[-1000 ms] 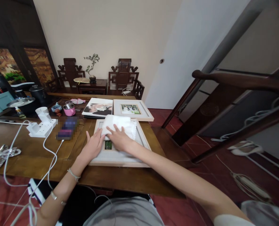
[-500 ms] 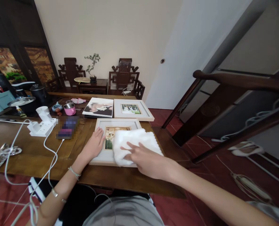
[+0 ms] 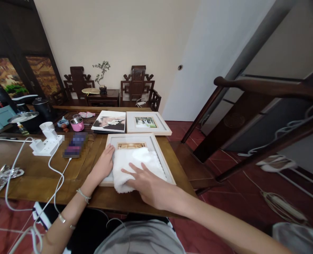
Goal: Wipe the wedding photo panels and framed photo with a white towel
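A picture frame [image 3: 163, 157] with a pale wood edge and light mat lies flat at the table's front edge. My left hand [image 3: 105, 162] rests on its left side, fingers stretched along the border. Under my right hand [image 3: 146, 181] is a fluffy white cloth [image 3: 135, 157], pressed on the frame's glass. The right fingers are spread over the cloth, and its near edge bunches by the thumb. Most of the framed picture is hidden beneath the cloth; only its top strip shows.
Behind lie a second frame [image 3: 160, 125] and a white photo panel [image 3: 99, 121]. At left are a phone [image 3: 75, 144], a power strip [image 3: 47, 146] with white cables, and a pink cup [image 3: 77, 124]. A dark wooden chair [image 3: 230, 120] stands right.
My right hand and the white cloth have slid left across the frame, uncovering its right side and covering most of the picture. My left hand stays on the left edge.
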Motion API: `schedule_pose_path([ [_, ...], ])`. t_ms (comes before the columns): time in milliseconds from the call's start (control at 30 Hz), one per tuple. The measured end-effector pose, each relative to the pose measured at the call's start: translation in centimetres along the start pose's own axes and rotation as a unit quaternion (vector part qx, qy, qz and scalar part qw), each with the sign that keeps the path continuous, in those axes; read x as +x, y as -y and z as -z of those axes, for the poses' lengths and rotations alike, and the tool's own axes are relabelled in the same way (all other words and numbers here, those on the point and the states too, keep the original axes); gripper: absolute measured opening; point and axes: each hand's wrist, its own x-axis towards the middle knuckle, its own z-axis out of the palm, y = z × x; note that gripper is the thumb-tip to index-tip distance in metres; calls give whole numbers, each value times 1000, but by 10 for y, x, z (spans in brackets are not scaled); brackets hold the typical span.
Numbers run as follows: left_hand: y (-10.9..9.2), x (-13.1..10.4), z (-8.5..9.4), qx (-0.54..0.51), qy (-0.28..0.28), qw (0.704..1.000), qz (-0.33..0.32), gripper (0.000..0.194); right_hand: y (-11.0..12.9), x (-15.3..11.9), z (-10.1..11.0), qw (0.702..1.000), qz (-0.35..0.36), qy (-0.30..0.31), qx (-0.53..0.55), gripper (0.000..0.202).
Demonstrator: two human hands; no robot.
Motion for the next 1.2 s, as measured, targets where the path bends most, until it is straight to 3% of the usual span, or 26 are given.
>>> schedule_pose_path([
  [133,2,-1,0,-4,-16,1000,-11,62,-5,-28,1,999,-53,1,0,66],
  [333,2,-1,-2,4,-19,1000,-11,61,-10,-63,10,985,-156,69,-34,70],
  [433,2,-1,-1,3,-17,1000,-16,63,-5,-58,11,988,-138,61,-36,67],
  [633,0,0,1,-9,-16,1000,-24,65,8,-23,2,999,-41,0,-27,63],
  [833,-2,1,4,-2,1,1000,-15,62,9,-18,-9,999,-30,-26,-14,64],
  [1067,1,-2,2,-4,7,1000,-17,67,-11,-63,-25,985,-170,-17,-16,65],
  [1200,0,-3,3,16,17,1000,-16,66,-31,-76,-33,976,-206,-33,-58,65],
])
